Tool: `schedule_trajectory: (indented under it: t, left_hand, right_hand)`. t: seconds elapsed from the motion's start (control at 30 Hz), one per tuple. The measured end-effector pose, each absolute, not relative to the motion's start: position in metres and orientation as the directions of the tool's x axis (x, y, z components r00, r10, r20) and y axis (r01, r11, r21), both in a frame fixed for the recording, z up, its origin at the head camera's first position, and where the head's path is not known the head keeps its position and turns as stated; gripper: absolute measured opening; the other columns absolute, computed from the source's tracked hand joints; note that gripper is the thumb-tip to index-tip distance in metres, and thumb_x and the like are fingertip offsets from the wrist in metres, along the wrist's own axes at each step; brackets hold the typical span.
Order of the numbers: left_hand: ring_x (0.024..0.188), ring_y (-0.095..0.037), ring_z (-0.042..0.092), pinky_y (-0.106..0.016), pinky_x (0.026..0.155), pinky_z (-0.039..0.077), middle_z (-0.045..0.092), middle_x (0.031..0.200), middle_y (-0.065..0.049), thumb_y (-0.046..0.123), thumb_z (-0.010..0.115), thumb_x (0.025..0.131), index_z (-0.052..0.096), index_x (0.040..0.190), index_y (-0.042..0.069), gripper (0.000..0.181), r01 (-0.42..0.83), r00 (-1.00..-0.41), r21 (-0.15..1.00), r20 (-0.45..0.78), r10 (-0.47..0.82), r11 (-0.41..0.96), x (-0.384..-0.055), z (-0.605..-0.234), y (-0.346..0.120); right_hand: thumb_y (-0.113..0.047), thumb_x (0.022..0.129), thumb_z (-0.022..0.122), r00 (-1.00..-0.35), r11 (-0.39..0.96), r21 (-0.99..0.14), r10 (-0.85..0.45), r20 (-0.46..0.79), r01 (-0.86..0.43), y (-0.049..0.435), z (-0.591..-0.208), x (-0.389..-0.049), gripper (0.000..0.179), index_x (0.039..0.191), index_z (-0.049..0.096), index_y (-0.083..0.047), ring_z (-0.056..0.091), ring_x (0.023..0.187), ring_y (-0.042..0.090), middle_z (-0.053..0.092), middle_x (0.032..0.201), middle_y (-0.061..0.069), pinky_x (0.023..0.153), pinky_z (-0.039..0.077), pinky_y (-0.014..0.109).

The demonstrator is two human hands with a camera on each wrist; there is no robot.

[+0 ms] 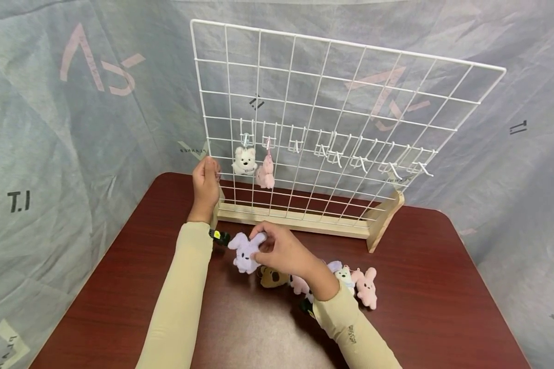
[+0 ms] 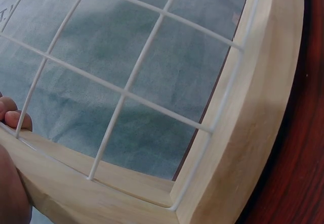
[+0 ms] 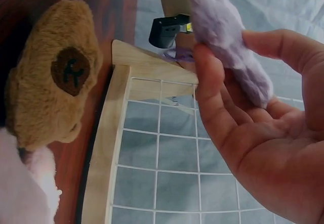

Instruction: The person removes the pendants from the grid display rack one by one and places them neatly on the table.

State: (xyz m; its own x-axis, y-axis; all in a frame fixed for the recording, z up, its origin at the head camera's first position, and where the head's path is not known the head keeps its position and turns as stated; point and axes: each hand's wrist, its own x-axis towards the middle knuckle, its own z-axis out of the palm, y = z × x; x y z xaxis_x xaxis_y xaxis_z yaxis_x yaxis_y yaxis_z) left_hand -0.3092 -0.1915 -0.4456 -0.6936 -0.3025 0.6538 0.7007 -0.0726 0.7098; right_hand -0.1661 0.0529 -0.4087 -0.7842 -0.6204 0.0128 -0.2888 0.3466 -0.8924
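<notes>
My left hand (image 1: pixel 205 180) grips the left edge of the white wire grid rack (image 1: pixel 300 107), near its wooden side post. In the left wrist view its fingertips (image 2: pixel 17 120) curl round the wooden frame. Above the table, my right hand (image 1: pixel 283 249) pinches a purple bunny plush (image 1: pixel 244 254) between thumb and fingers; the right wrist view shows the plush side-on. A white bear plush (image 1: pixel 244 161) and a pink plush (image 1: pixel 265 173) hang from hooks at the grid's left. Beneath the right hand lies a brown plush (image 1: pixel 272 278), partly covered in the head view.
Several bare hooks (image 1: pixel 334 158) run along the grid to the right. On the red-brown table (image 1: pixel 120 287) lie more plush charms, among them a white bear (image 1: pixel 344 275) and a pink bunny (image 1: pixel 367 289), some behind the right forearm. Grey cloth (image 1: pixel 97 102) surrounds the table.
</notes>
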Motion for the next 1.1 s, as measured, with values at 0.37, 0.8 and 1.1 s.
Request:
schedule_trajectory:
  t: [0.37, 0.8, 1.1]
  left_hand:
    - [0.058, -0.006, 0.034, -0.019, 0.054, 0.027, 0.037, 0.066, 0.001, 0.019, 0.038, 0.115, 0.036, 0.076, -0.013, 0.051, 0.691, -0.702, 0.719, 0.643, -0.306, -0.073, -0.307, -0.444, -0.191]
    - [0.058, -0.006, 0.035, -0.020, 0.054, 0.028, 0.039, 0.067, 0.006, 0.022, 0.036, 0.116, 0.036, 0.076, -0.011, 0.052, 0.700, -0.694, 0.711, 0.656, -0.297, -0.065, -0.308, -0.445, -0.190]
    - [0.058, -0.006, 0.034, -0.019, 0.054, 0.027, 0.038, 0.066, 0.005, 0.023, 0.039, 0.115, 0.035, 0.075, -0.009, 0.051, 0.703, -0.692, 0.707, 0.654, -0.304, -0.079, -0.309, -0.446, -0.191]
  right_hand:
    - [-0.008, 0.101, 0.068, -0.720, 0.400, -0.872, -0.689, -0.084, -0.281, 0.052, -0.417, -0.166, 0.010, 0.107, 0.062, -0.013, 0.069, 0.068, 0.025, 0.064, 0.087, 0.004, 0.055, 0.050, 0.027]
    - [-0.011, 0.104, 0.066, -0.681, 0.470, -0.833, -0.714, -0.163, -0.293, 0.053, -0.425, -0.170, 0.007, 0.109, 0.061, -0.009, 0.059, 0.059, 0.010, 0.061, 0.079, 0.001, 0.055, 0.050, 0.025]
    - [-0.009, 0.104, 0.065, -0.662, 0.513, -0.793, -0.724, -0.194, -0.329, 0.053, -0.429, -0.172, 0.008, 0.110, 0.061, -0.009, 0.057, 0.059, 0.009, 0.063, 0.076, 0.006, 0.055, 0.047, 0.023]
